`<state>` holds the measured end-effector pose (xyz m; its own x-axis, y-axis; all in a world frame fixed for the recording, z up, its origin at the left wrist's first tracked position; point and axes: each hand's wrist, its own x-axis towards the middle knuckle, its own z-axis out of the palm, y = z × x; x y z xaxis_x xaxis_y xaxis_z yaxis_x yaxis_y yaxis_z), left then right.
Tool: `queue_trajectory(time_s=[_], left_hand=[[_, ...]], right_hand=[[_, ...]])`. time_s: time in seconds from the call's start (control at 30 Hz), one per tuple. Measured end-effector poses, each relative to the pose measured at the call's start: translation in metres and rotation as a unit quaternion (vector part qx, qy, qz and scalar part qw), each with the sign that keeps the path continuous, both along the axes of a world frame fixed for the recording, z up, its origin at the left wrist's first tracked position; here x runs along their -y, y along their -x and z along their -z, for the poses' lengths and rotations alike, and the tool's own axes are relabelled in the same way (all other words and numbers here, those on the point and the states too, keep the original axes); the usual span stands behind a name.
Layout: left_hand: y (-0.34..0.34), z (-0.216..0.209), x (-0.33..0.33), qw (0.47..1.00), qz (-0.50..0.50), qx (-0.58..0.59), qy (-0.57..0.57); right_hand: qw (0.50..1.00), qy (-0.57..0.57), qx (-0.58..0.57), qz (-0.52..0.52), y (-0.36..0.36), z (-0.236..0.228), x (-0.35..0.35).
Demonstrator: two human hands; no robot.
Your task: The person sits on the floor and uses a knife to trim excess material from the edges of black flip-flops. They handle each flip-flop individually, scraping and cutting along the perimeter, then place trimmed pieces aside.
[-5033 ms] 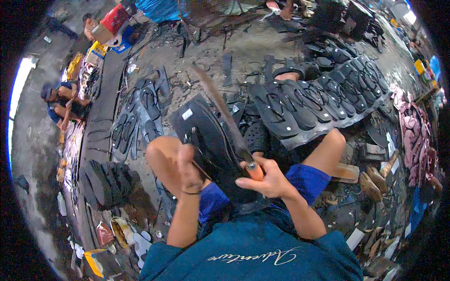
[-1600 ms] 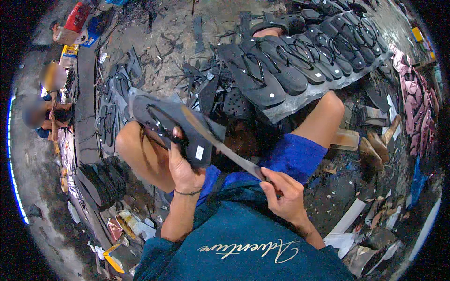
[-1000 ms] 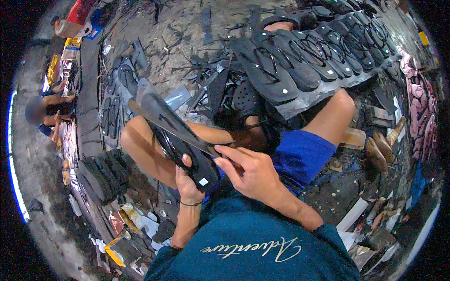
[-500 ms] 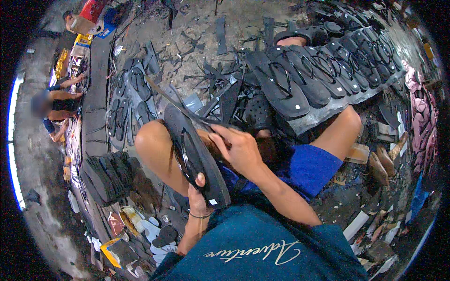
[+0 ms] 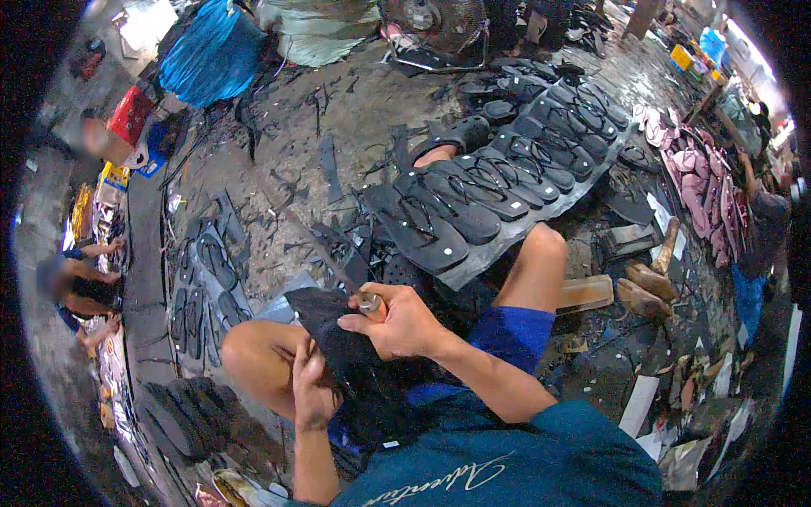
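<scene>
My left hand is closed around the edge of a black flip-flop, which lies tilted across my lap. My right hand grips the wooden handle of a long-bladed knife near the flip-flop's far end. The narrow blade points away and to the left; whether it touches the rubber, I cannot tell. Some fingers of my left hand are hidden behind the sole.
Rows of black flip-flops lie on a sheet ahead right, with more at left. Stacked black soles sit by my left knee. Wooden shoe forms lie at right. A person sits far left; rubber scraps litter the floor.
The view has swung up and to the right. The flip-flop has turned in my left hand, its strap side no longer plain to see. My right hand with the knife is now close over its far end.
</scene>
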<state>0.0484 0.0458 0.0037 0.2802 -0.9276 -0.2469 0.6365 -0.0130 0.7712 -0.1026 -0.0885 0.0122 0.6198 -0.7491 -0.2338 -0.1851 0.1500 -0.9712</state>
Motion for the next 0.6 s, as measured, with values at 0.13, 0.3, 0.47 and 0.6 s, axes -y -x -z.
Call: queue_trajectory(time_s=[0.13,0.3,0.47,0.6], left_hand=[[-0.014,0.024,0.018,0.954,-0.038,0.291,-0.056],[-0.045,-0.069,0.008,0.969,-0.011,0.185,-0.163],[-0.046,-0.070,-0.012,0.969,0.065,0.164,-0.172],[-0.049,-0.026,-0.033,0.964,0.015,0.158,-0.213]], right_hand=[[0.981,0.066,0.125,0.134,0.021,-0.030,-0.030],[0.938,0.287,0.022,0.190,0.099,0.013,-0.063],[0.953,0.296,-0.001,0.066,0.101,0.034,-0.109],[0.981,0.188,-0.041,-0.015,0.113,0.050,-0.121]])
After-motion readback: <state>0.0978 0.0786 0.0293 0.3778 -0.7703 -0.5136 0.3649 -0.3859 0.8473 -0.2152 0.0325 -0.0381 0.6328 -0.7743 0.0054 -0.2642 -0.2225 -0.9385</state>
